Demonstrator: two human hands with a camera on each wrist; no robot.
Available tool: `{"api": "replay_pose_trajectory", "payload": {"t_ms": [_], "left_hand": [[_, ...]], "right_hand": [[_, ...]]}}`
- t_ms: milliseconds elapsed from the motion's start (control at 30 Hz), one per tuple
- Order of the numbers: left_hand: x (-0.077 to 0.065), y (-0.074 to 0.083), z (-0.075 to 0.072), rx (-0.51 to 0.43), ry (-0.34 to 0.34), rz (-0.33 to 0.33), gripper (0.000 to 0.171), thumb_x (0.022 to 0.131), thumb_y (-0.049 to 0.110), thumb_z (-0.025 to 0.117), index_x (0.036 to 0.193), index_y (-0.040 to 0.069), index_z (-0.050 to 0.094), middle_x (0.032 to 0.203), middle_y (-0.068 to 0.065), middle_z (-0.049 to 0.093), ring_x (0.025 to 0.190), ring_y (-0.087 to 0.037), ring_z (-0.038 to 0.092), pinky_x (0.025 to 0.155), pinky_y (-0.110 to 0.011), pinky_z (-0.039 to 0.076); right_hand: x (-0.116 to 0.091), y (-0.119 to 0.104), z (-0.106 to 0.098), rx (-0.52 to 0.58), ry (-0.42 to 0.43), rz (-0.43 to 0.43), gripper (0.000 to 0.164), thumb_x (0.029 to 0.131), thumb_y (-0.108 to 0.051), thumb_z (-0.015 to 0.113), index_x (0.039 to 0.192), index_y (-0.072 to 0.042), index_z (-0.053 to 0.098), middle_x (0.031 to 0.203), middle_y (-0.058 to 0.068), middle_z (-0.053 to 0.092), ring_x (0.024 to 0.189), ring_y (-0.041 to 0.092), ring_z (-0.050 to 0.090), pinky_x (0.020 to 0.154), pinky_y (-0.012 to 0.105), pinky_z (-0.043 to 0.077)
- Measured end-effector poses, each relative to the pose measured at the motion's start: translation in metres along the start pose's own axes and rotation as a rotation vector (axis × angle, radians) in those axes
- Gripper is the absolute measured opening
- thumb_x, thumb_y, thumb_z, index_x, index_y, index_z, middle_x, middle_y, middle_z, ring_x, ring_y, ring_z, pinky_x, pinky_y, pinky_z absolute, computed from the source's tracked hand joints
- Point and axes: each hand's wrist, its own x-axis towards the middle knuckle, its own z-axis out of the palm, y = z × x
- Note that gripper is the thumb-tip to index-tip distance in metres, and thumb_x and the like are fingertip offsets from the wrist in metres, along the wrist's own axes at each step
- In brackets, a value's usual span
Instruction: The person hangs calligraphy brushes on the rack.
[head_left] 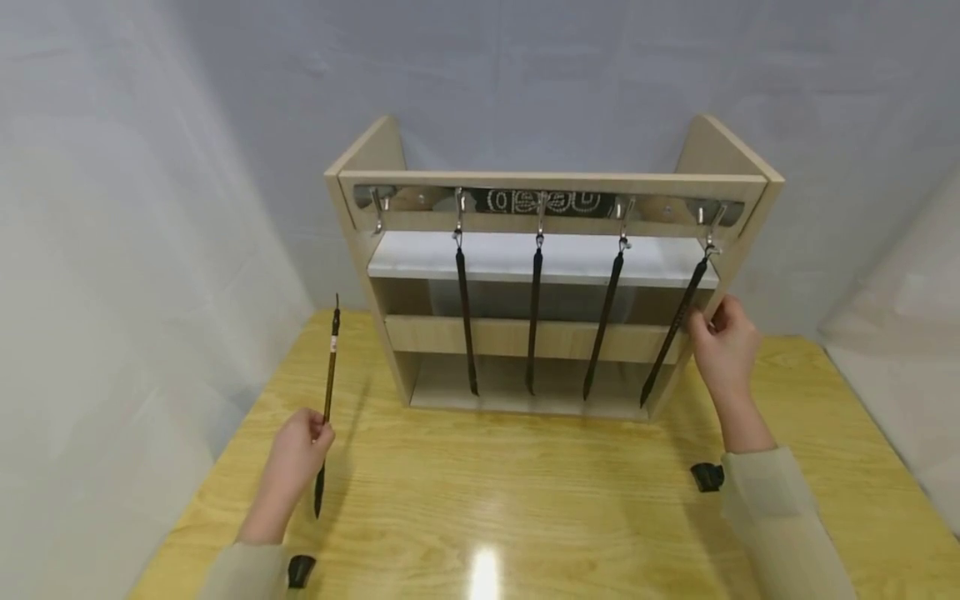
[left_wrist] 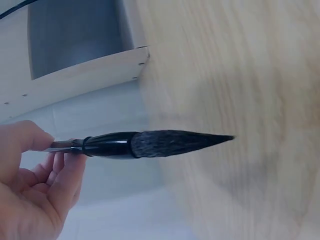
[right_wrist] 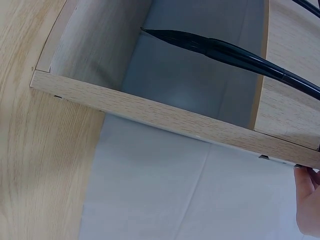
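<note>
My left hand (head_left: 292,450) pinches a calligraphy brush (head_left: 330,375) between thumb and fingers, left of a small wooden shelf (head_left: 525,337). The brush stands nearly upright, its dark bristles downward and its hanging loop at the top. In the left wrist view its black bristle tip (left_wrist: 175,143) points at the tabletop. My right hand (head_left: 726,346) holds the right side panel of the shelf by its edge. In the right wrist view that hand (right_wrist: 309,202) is at the frame's corner, its fingertips partly hidden by the panel.
Several dark brushes, such as one hanging brush (head_left: 535,317), hang from a hook rail (head_left: 435,198) along the shelf's top front. The leftmost hook (head_left: 377,212) carries no brush. The shelf stands on a yellowish wooden table (head_left: 450,492), with pale sheeting (head_left: 525,75) behind.
</note>
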Motion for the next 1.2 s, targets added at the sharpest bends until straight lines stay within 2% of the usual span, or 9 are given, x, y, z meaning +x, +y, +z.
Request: {"api": "replay_pose_trajectory", "payload": {"t_ms": [300, 533, 700, 900, 967, 1033, 1133, 1200], "left_hand": [[0.002, 0.012, 0.002, -0.035, 0.103, 0.041, 0.019, 0.085, 0.004, 0.045, 0.097, -0.011, 0.049, 0.089, -0.023, 0.055, 0.083, -0.034, 0.055, 0.064, -0.041, 0.048], [0.0, 0.025, 0.004, -0.087, 0.206, 0.068, 0.017, 0.084, 0.002, 0.049, 0.098, -0.009, 0.051, 0.09, -0.021, 0.054, 0.084, -0.034, 0.055, 0.067, -0.043, 0.049], [0.0, 0.035, 0.006, -0.12, 0.287, 0.11, 0.015, 0.084, 0.0, 0.051, 0.097, -0.008, 0.053, 0.088, -0.019, 0.056, 0.082, -0.032, 0.056, 0.064, -0.042, 0.05], [0.002, 0.049, 0.009, -0.199, 0.388, 0.202, 0.012, 0.083, -0.003, 0.055, 0.094, -0.009, 0.055, 0.086, -0.019, 0.056, 0.081, -0.03, 0.056, 0.063, -0.042, 0.051], [0.001, 0.052, 0.01, -0.214, 0.424, 0.225, 0.012, 0.082, -0.004, 0.056, 0.092, -0.009, 0.055, 0.085, -0.018, 0.056, 0.08, -0.028, 0.055, 0.061, -0.038, 0.052], [-0.001, 0.055, 0.01, -0.232, 0.459, 0.252, 0.012, 0.08, -0.006, 0.057, 0.091, -0.01, 0.055, 0.084, -0.018, 0.055, 0.079, -0.028, 0.055, 0.061, -0.026, 0.052], [-0.002, 0.057, 0.011, -0.257, 0.51, 0.296, 0.012, 0.077, -0.009, 0.059, 0.089, -0.011, 0.055, 0.082, -0.019, 0.055, 0.077, -0.028, 0.055, 0.06, -0.007, 0.045], [-0.003, 0.059, 0.011, -0.275, 0.543, 0.334, 0.013, 0.076, -0.011, 0.06, 0.087, -0.012, 0.055, 0.08, -0.019, 0.054, 0.076, -0.028, 0.055, 0.061, 0.0, 0.039]], "right_hand": [[0.001, 0.0, 0.002, 0.037, -0.013, 0.016, 0.022, 0.08, -0.006, 0.054, 0.093, 0.01, 0.058, 0.088, 0.023, 0.062, 0.07, 0.001, 0.055, 0.056, 0.005, 0.039], [0.003, 0.0, 0.002, 0.025, -0.015, 0.022, 0.021, 0.08, -0.007, 0.056, 0.093, 0.009, 0.058, 0.088, 0.023, 0.062, 0.067, -0.014, 0.046, 0.056, 0.004, 0.038], [0.002, -0.002, 0.001, 0.05, -0.018, 0.026, 0.021, 0.08, -0.006, 0.056, 0.094, 0.01, 0.057, 0.088, 0.022, 0.062, 0.068, -0.011, 0.049, 0.057, 0.004, 0.039], [0.003, -0.005, 0.0, 0.081, -0.022, 0.042, 0.022, 0.081, -0.005, 0.055, 0.096, 0.011, 0.057, 0.09, 0.023, 0.062, 0.07, -0.011, 0.05, 0.059, 0.005, 0.04], [0.003, -0.006, 0.0, 0.068, -0.024, 0.042, 0.022, 0.081, -0.005, 0.055, 0.095, 0.011, 0.057, 0.091, 0.023, 0.062, 0.07, -0.011, 0.049, 0.059, 0.005, 0.04], [0.003, -0.005, 0.0, 0.051, -0.024, 0.039, 0.021, 0.081, -0.006, 0.055, 0.094, 0.01, 0.057, 0.09, 0.022, 0.062, 0.069, -0.011, 0.048, 0.058, 0.005, 0.04], [0.001, -0.004, 0.0, 0.026, -0.019, 0.031, 0.02, 0.08, -0.006, 0.055, 0.092, 0.01, 0.057, 0.087, 0.022, 0.062, 0.067, -0.011, 0.047, 0.057, 0.004, 0.039], [0.0, -0.003, 0.0, 0.019, -0.013, 0.022, 0.019, 0.079, -0.006, 0.056, 0.09, 0.01, 0.058, 0.085, 0.022, 0.062, 0.065, -0.011, 0.047, 0.054, 0.004, 0.038]]}}
